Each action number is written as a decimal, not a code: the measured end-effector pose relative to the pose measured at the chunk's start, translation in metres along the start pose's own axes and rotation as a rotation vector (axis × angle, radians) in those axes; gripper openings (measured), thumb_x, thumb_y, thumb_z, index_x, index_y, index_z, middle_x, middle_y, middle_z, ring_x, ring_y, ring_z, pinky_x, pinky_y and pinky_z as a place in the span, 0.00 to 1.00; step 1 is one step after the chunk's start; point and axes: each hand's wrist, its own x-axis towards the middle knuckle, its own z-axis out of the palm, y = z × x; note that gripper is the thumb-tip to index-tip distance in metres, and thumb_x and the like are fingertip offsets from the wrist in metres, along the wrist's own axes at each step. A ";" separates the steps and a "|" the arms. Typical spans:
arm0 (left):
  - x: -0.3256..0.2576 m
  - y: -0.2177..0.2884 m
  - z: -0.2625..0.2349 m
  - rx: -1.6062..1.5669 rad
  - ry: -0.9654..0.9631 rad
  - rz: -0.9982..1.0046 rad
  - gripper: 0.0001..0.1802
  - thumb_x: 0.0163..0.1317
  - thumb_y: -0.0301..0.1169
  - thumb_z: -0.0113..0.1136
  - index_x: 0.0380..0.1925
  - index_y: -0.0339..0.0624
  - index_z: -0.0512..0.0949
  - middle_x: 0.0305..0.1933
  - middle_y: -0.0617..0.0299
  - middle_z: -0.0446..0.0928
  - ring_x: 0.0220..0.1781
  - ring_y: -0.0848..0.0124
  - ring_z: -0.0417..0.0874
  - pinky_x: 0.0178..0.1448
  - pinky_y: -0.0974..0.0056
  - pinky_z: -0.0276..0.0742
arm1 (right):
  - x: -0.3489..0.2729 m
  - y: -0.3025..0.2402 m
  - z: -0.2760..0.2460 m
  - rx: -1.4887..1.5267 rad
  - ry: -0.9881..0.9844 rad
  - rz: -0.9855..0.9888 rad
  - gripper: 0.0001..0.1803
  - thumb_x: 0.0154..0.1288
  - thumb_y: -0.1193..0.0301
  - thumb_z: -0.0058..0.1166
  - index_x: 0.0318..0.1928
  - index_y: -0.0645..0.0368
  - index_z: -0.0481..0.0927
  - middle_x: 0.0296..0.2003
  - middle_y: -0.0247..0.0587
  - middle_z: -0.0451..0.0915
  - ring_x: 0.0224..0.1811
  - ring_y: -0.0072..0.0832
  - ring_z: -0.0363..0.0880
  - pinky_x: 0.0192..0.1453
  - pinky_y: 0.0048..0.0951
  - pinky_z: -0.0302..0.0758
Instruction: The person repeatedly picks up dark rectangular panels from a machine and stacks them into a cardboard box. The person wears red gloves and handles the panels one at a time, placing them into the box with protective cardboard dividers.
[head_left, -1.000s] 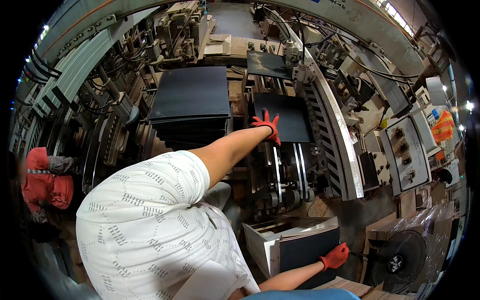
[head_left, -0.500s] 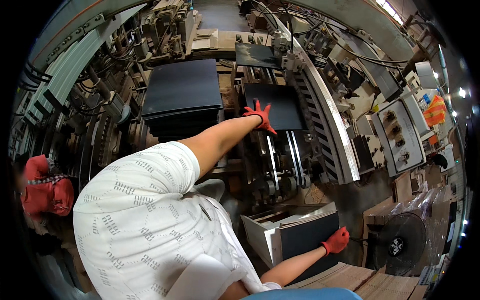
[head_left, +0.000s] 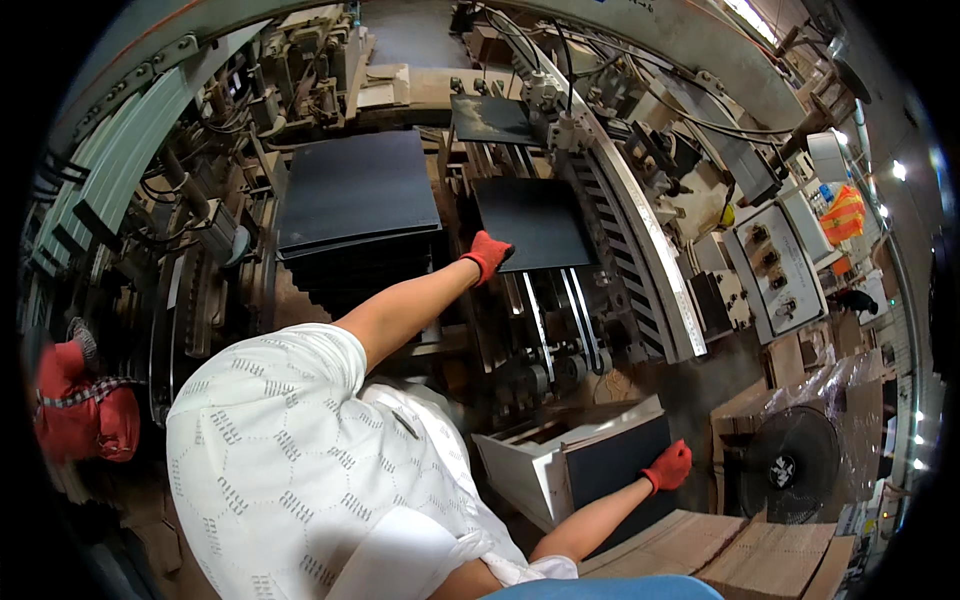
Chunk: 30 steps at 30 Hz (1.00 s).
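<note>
Head view is showing the left hand (head_left: 488,254), in a red knitted glove, reaching out over the machine; its fingers are lying flat and loosely together, pressing on the near left corner of a flat black rectangular sheet (head_left: 535,222) rather than gripping it. That sheet is lying ahead and to the right of the fingers, its long axis running away from the person along the grey feed rails (head_left: 556,310). Just to the left, apart from the hand, a stack of larger black sheets (head_left: 355,195) is sitting. The right hand (head_left: 670,466), also red-gloved, is hanging low and well apart, fingers curling on the top edge of an upright black panel (head_left: 612,468) beside a white box (head_left: 540,462), so the left is nearer.
</note>
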 end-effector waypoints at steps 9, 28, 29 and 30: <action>-0.110 -0.062 -0.064 0.021 -0.662 0.687 0.15 0.59 0.26 0.65 0.48 0.44 0.78 0.42 0.60 0.80 0.45 0.66 0.82 0.50 0.58 0.75 | -0.028 0.016 -0.035 -0.005 -0.071 -0.221 0.20 0.65 0.54 0.62 0.51 0.53 0.86 0.46 0.45 0.86 0.48 0.46 0.84 0.53 0.46 0.79; -0.211 0.016 -0.089 0.029 -1.461 0.330 0.17 0.62 0.19 0.61 0.52 0.38 0.83 0.54 0.58 0.82 0.54 0.65 0.82 0.60 0.63 0.76 | -0.319 -0.152 -0.135 1.103 -0.206 0.673 0.23 0.67 0.67 0.66 0.56 0.62 0.72 0.44 0.33 0.71 0.47 0.22 0.68 0.53 0.28 0.70; -0.217 0.021 -0.070 -0.243 -1.411 0.049 0.20 0.63 0.21 0.62 0.56 0.37 0.80 0.57 0.57 0.80 0.56 0.66 0.81 0.62 0.63 0.75 | -0.317 -0.144 -0.142 1.040 -0.054 0.645 0.22 0.70 0.71 0.62 0.60 0.61 0.72 0.47 0.33 0.73 0.50 0.22 0.70 0.57 0.27 0.70; -0.222 0.036 -0.049 -0.478 -1.356 -0.170 0.23 0.64 0.23 0.63 0.60 0.36 0.77 0.61 0.57 0.78 0.58 0.66 0.80 0.64 0.63 0.74 | -0.309 -0.144 -0.155 0.975 0.085 0.610 0.22 0.73 0.75 0.58 0.65 0.60 0.73 0.50 0.33 0.75 0.54 0.22 0.72 0.60 0.26 0.71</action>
